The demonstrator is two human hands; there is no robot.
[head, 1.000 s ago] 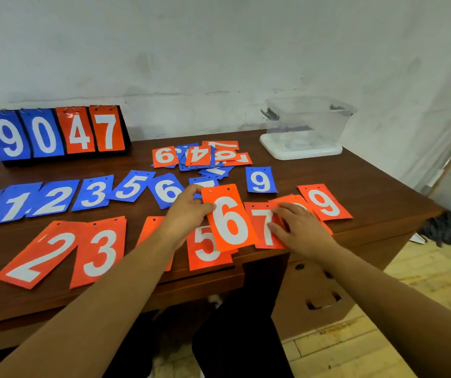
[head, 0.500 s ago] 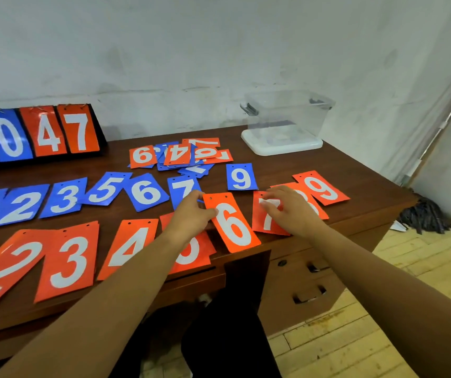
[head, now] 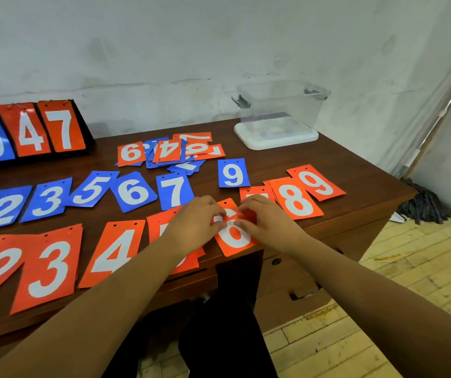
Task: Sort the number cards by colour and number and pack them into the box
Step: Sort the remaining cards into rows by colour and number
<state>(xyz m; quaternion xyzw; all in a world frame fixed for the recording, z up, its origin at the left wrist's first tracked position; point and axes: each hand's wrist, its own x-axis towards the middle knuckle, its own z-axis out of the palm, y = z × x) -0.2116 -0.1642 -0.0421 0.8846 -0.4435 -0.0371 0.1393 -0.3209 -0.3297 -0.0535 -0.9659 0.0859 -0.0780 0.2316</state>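
Here, both hands meet at the centre of the frame over the orange 6 card (head: 235,237), which lies tilted at the front edge of the desk (head: 360,195). The left hand (head: 194,226) pinches the card's upper left part and the right hand (head: 269,223) its upper right part, so each grip is clamped on this one card. The card belongs to the orange row (head: 49,268) along the lower frame: 2, 3, 4 and a partly hidden 5 to its left, a partly hidden 7, then 8 and 9 to its right. Above it runs the blue row (head: 133,190), reading 2, 3, 5, 6, 7, with the blue 9 card (head: 232,173) set apart further right. A mixed pile (head: 169,154) of overlapping cards lies above that row. The clear box (head: 279,113) stands on a white base (head: 276,140) at the upper right, near the wall. A flip scoreboard (head: 36,129) showing 0, 4, 7 stands at the upper left.
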